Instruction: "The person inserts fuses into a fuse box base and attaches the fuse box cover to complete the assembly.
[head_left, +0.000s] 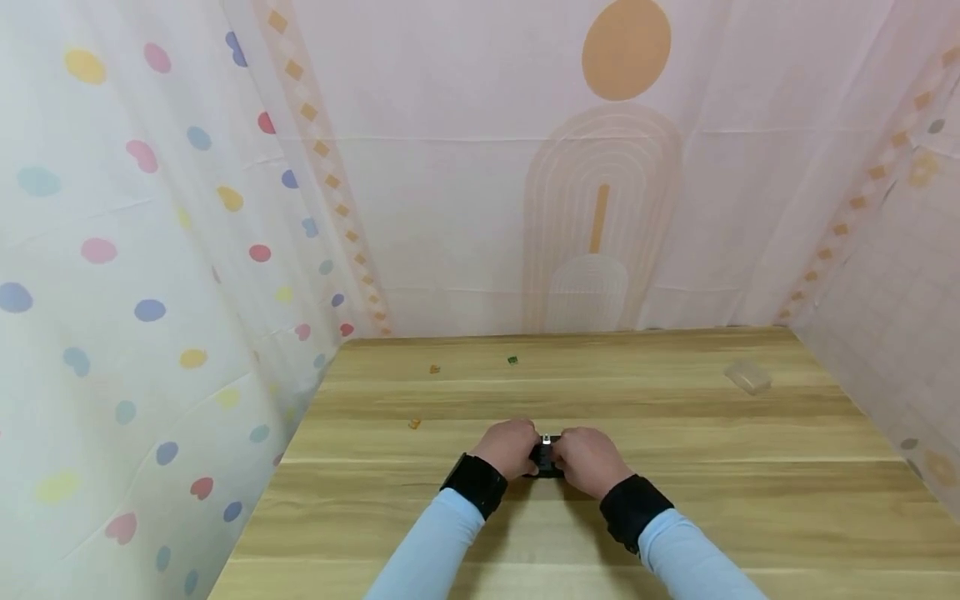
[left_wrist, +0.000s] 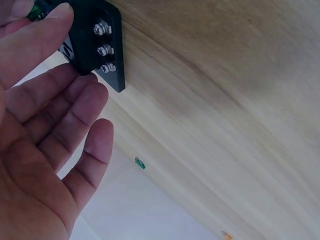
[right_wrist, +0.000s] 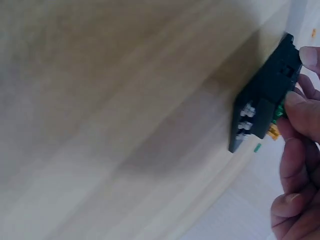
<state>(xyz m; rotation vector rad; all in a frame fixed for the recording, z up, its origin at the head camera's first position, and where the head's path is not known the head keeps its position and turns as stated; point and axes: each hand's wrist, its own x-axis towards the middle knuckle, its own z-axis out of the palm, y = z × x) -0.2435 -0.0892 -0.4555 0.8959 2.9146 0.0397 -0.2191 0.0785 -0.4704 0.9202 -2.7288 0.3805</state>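
Both hands meet over a small black plate-like device (head_left: pixel 548 460) near the middle of the table. It has a raised block and three metal screw terminals along one end, plain in the left wrist view. My left hand (left_wrist: pixel 50 125) pinches the device between thumb and fingers, its little finger extended apart. At the other side, my right hand (right_wrist: pixel 302 145) pinches a small green part (right_wrist: pixel 279 112) against the device's edge, the thumb partly covering it. An orange bit (right_wrist: pixel 273 131) shows just under those fingers; I cannot tell whether it belongs to the green part.
On the wood-grain table (head_left: pixel 360 517) lie a small green piece (head_left: pixel 512 360) and two orange pieces, one farther back (head_left: pixel 434 368) and one nearer (head_left: pixel 414 424). A clear plastic box (head_left: pixel 748 377) stands at the back right. Patterned curtains (head_left: pixel 450 208) border the table.
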